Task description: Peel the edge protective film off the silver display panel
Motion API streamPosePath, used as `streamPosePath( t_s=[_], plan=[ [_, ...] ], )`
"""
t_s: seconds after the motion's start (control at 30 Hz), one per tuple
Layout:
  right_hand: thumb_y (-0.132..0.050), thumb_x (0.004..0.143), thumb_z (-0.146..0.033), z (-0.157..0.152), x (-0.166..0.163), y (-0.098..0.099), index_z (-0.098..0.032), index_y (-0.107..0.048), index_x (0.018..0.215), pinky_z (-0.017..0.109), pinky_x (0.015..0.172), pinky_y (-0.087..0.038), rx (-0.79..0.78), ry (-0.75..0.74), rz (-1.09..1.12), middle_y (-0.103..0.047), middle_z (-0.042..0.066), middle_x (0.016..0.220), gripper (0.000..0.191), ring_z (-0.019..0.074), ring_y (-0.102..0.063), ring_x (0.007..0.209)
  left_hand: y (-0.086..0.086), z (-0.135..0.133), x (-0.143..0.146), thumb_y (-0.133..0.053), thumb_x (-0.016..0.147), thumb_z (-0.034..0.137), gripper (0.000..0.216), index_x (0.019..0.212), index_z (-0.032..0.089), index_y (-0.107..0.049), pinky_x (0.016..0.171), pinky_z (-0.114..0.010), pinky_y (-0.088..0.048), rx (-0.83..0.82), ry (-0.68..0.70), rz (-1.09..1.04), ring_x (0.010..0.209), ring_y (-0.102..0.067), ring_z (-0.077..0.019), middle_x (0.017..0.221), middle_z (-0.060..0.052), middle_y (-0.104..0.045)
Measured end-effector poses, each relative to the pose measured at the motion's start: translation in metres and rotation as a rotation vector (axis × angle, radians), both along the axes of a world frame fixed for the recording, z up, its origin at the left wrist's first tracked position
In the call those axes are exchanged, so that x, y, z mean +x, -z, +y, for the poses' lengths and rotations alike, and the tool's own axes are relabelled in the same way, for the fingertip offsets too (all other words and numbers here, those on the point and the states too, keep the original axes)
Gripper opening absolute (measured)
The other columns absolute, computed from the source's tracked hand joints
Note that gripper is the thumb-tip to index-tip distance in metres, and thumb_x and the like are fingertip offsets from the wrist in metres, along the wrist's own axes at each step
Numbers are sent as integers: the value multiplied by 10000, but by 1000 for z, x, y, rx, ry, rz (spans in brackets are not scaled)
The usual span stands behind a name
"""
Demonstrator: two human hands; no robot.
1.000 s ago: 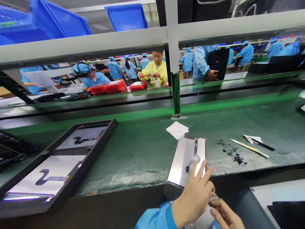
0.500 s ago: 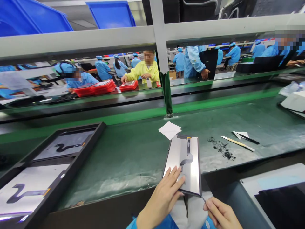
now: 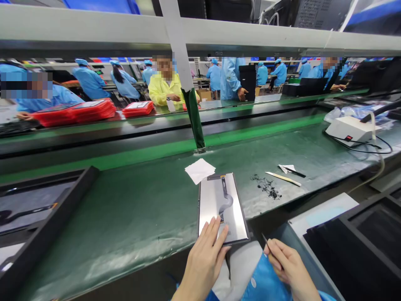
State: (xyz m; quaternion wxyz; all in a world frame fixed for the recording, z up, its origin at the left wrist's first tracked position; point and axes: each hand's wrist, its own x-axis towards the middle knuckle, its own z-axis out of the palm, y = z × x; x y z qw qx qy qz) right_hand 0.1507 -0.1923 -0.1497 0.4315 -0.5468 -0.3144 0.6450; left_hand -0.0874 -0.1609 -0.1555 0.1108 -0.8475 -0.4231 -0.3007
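A silver display panel [image 3: 219, 200] with a black flex cable [image 3: 226, 200] lies face down at the near edge of the green bench [image 3: 140, 209]. My left hand [image 3: 205, 257] rests flat on its near left corner, fingers stretched out. My right hand [image 3: 286, 263] sits just right of the panel, below the bench edge, fingers pinched on a thin dark pointed tool [image 3: 265, 239] whose tip points up towards the panel's near right corner.
A white paper square [image 3: 199, 170] lies behind the panel. Black scraps [image 3: 267, 187], a cream stick [image 3: 282, 178] and a dark tool [image 3: 293, 171] lie to the right. Black trays stand at left [image 3: 46, 225] and right [image 3: 363, 238]. A white device [image 3: 349, 128] with cables sits far right. Several workers sit beyond the conveyor.
My view has swung right, so the left tray slid out and the white device and right tray came in. My left hand moved from the panel's middle to its near left corner.
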Motion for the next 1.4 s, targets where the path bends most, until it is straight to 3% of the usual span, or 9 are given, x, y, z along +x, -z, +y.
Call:
streamPosePath(
  t_s=[0.33, 0.53, 0.7, 0.77, 0.9, 1.0, 1.13, 1.3, 1.4],
  plan=[
    [-647, 714, -799, 3, 16, -2, -157, -666, 786, 217, 430, -137, 48, 86, -138, -320, -91, 531, 646, 57, -185, 458, 1, -1, 12, -478, 1003, 174, 341, 1323, 132, -587, 992, -431, -573, 87, -65, 41, 1234, -628, -309, 1362, -161, -627],
    [-584, 803, -752, 6, 17, -3, -184, -662, 746, 248, 485, -330, 239, 80, -365, -383, -54, 573, 576, 120, -354, 524, -15, 2, 19, -469, 1021, 290, 313, 1253, 127, -602, 935, -490, -588, 44, -7, 42, 1294, -563, -378, 1373, -166, -616],
    [-534, 899, -645, 8, 20, -6, -199, -673, 797, 253, 570, -418, 345, 31, -553, -547, -10, 657, 478, 162, -515, 615, -49, 25, 45, -519, 1003, 254, 132, 1062, 195, -622, 1095, -503, -458, -317, 222, -149, 943, -736, -233, 962, -41, -752],
    [-526, 915, -615, 9, 21, -9, -207, -682, 806, 248, 555, -417, 375, 25, -604, -590, 1, 678, 451, 166, -543, 616, -60, 41, 57, -593, 964, 236, 78, 1025, 217, -637, 946, -390, -562, -530, 266, -204, 804, -728, -189, 856, 3, -734],
    [-516, 942, -561, 12, 21, -17, -222, -694, 821, 246, 539, -427, 441, 27, -677, -643, 12, 696, 402, 171, -579, 602, -71, 70, 75, -741, 860, 242, 249, 1103, 228, -687, 752, -254, -571, -724, 363, -214, 867, -712, -180, 952, -11, -727],
    [-521, 950, -526, 14, 23, -19, -228, -699, 833, 247, 535, -438, 500, 32, -724, -657, 13, 695, 367, 168, -582, 573, -71, 85, 85, -740, 853, 214, 16, 849, 228, -734, 807, -229, -553, -716, 415, -182, 920, -704, -166, 936, 1, -734],
    [-529, 951, -515, 15, 27, -15, -231, -693, 835, 246, 557, -458, 498, 81, -742, -683, 19, 729, 347, 170, -601, 583, -66, 103, 95, -714, 848, 133, 137, 737, 209, -694, 861, -229, -538, -653, 388, -146, 968, -682, -146, 947, 15, -735],
    [-518, 947, -550, 10, 32, -3, -228, -676, 838, 247, 576, -461, 402, 99, -724, -684, 21, 727, 375, 187, -630, 635, -67, 138, 107, -649, 907, 178, 113, 802, 172, -689, 948, -474, -496, -470, 196, -88, 1080, -621, -272, 988, -80, -702],
    [-503, 958, -540, 3, 29, 2, -226, -677, 875, 241, 553, -456, 379, 64, -736, -672, 9, 701, 368, 175, -613, 592, -71, 149, 109, -635, 885, 94, 116, 887, 185, -707, 1098, -611, -326, -364, 167, -9, 1315, -488, -339, 1169, -100, -681]
  ],
)
